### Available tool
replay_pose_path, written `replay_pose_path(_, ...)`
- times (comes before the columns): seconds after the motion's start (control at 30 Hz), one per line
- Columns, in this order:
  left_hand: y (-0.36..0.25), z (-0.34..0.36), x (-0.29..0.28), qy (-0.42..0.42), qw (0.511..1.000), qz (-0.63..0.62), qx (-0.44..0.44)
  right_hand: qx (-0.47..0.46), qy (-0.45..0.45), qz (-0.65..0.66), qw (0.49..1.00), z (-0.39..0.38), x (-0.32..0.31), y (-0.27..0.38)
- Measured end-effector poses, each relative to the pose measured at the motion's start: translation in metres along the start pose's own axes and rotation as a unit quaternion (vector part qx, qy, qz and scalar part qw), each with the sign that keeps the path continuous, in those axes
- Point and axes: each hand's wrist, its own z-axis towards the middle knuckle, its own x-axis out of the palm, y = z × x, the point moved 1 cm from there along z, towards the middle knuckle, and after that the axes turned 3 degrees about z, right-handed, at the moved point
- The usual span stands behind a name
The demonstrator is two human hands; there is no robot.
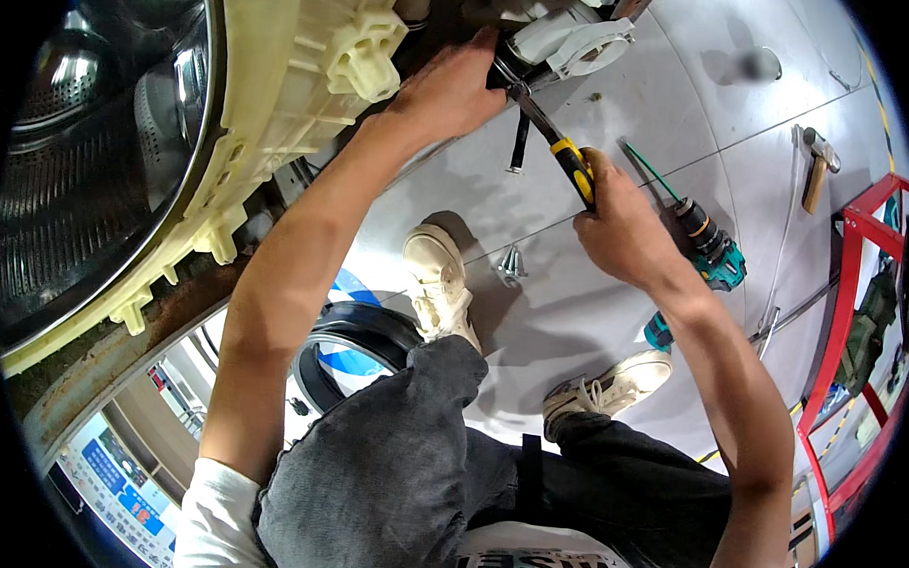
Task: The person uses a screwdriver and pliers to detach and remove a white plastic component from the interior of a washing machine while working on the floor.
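From here I see the right hand curled round the grip of the yellow-and-black-handled tool, above the tiled floor. Its long axis slants, metal head pointing away from the person and leftward, toward the white plastic part. The left hand is bent beside that head; what it pinches, I can't tell.

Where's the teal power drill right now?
In the head view, the teal drill lies on the tiled floor just right of the right hand, partly hidden by the right forearm.
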Motion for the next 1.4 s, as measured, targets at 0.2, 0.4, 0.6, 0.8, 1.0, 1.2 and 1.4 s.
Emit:
replay_pose_path(0.2, 0.0, 0.002, -0.001, 0.009, 1.0, 0.006, 0.003, 0.009, -0.028, -0.011, 0.999, -0.004, 0.008, 0.003)
replay_pose_path(0.4, 0.004, 0.003, 0.002, 0.014, 1.0, 0.005, -0.001, 0.03, -0.017, -0.008, 0.999, 0.0, 0.011, 0.004)
replay_pose_path(0.6, -0.002, 0.002, -0.001, 0.012, 1.0, 0.026, -0.003, 0.025, -0.016, -0.009, 1.0, -0.001, 0.013, 0.002)
replay_pose_path(0.8, -0.002, 0.003, -0.001, 0.01, 0.999, 0.033, -0.009, 0.036, -0.009, 0.008, 0.999, -0.002, 0.013, 0.005)
replay_pose_path(1.0, 0.001, 0.004, 0.001, 0.021, 0.999, 0.024, -0.01, 0.05, 0.017, -0.01, 0.999, 0.002, 0.011, 0.003)
replay_pose_path(1.2, 0.001, 0.004, 0.005, 0.025, 0.998, 0.042, -0.036, 0.062, 0.023, -0.006, 0.998, 0.005, 0.009, 0.0)
replay_pose_path(1.4, 0.004, 0.005, 0.007, 0.024, 0.999, 0.035, -0.032, 0.077, 0.059, 0.033, 0.995, 0.009, 0.006, -0.003)
